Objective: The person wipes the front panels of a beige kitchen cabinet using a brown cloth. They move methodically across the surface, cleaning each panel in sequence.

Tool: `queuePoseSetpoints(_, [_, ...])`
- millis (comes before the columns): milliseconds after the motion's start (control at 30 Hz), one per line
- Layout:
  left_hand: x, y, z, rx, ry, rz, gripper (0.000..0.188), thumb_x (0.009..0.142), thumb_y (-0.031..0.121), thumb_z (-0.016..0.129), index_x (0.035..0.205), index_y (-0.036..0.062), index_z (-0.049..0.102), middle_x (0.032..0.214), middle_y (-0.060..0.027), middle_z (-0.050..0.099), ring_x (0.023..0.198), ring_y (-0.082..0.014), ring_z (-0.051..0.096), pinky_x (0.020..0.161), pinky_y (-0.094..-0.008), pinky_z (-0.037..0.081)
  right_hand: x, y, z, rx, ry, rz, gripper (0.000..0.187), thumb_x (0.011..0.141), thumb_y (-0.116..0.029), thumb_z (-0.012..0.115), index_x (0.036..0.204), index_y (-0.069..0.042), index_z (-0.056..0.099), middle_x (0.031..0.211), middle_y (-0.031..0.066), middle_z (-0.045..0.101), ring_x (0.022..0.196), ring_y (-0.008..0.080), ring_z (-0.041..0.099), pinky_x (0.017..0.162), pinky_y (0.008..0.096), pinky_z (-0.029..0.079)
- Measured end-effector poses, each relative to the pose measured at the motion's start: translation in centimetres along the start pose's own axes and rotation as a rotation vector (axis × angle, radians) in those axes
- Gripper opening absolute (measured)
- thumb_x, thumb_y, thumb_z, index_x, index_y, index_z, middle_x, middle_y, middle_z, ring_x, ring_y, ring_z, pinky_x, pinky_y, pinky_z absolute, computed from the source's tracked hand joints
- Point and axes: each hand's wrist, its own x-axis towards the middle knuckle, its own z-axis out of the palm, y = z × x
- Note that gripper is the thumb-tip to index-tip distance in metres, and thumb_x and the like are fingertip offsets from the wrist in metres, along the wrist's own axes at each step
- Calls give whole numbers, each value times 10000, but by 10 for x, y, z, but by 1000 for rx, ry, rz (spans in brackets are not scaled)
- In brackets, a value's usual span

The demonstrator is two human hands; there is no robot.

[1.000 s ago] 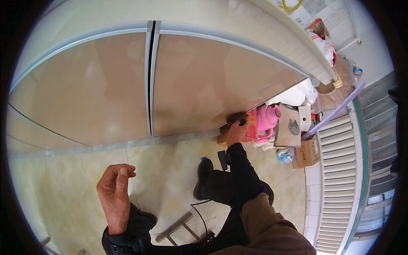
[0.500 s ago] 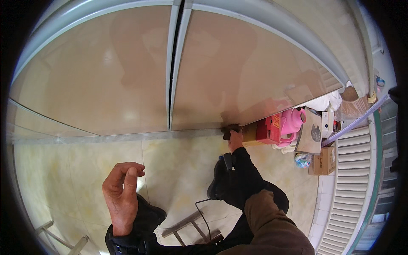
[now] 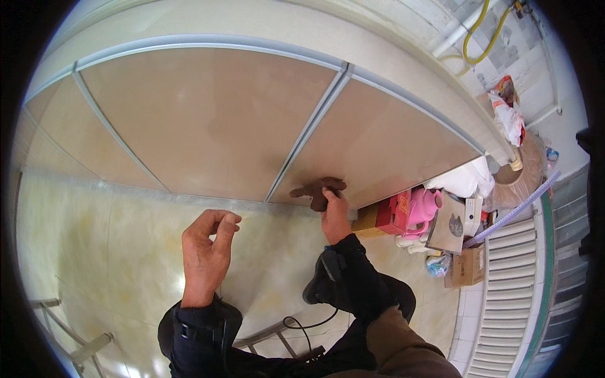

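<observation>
My right hand (image 3: 336, 219) grips a dark brown cloth (image 3: 319, 196) and presses it to the lower part of a glossy beige cabinet door (image 3: 378, 135). The cloth is bunched at my fingers, with a loose end spread left toward the seam between two doors. My left hand (image 3: 207, 255) hangs in the air in front of the neighbouring door (image 3: 208, 120), apart from it. Its fingers are curled in toward the thumb, and nothing shows between them.
Right of the cloth stand a red box (image 3: 394, 213), a pink jug (image 3: 423, 206) and a cardboard carton (image 3: 466, 266). A white radiator (image 3: 509, 283) lines the right side. Wooden ladder-like frames (image 3: 91, 348) are on the tiled floor at lower left and between my legs.
The view has shifted toward the right of the cabinet. My right hand has moved the cloth from the door's bottom edge up onto its face. My left hand stays raised and curled.
</observation>
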Motion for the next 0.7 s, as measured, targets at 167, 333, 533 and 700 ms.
queuePoseSetpoints(167, [3, -3, -12, -15, 26, 51, 253, 1000, 192, 638, 988, -53, 701, 857, -96, 723, 804, -160, 673, 763, -309, 523, -54, -88, 53, 4, -433, -156, 223, 1014, -129, 625, 1227, -65, 643, 1151, 35, 683, 1054, 164, 650, 889, 318, 522])
queuePoseSetpoints(333, [6, -5, -11, -33, 37, 116, 210, 994, 164, 655, 1012, -42, 696, 877, -102, 722, 809, -168, 681, 770, -307, 535, -89, -128, 74, 25, -663, -245, 346, 1009, -97, 577, 1353, -66, 593, 1268, 50, 658, 1181, 190, 627, 968, 359, 504])
queuePoseSetpoints(533, [-1, -8, 1, 80, -37, 169, 219, 993, 137, 667, 1131, -32, 688, 1017, -120, 737, 889, -177, 706, 819, -311, 555, -116, -102, 87, 139, -714, -12, 507, 982, -86, 545, 1484, -85, 478, 1426, 55, 564, 1281, 213, 569, 1045, 412, 474])
queuePoseSetpoints(700, [1, -10, 11, 31, -185, 70, 429, 984, 144, 685, 1349, -46, 565, 1242, -156, 682, 1074, -229, 695, 888, -345, 568, -128, -74, 109, 150, -794, -59, 492, 987, -98, 542, 1474, -74, 477, 1443, 60, 547, 1324, 227, 548, 1110, 415, 440])
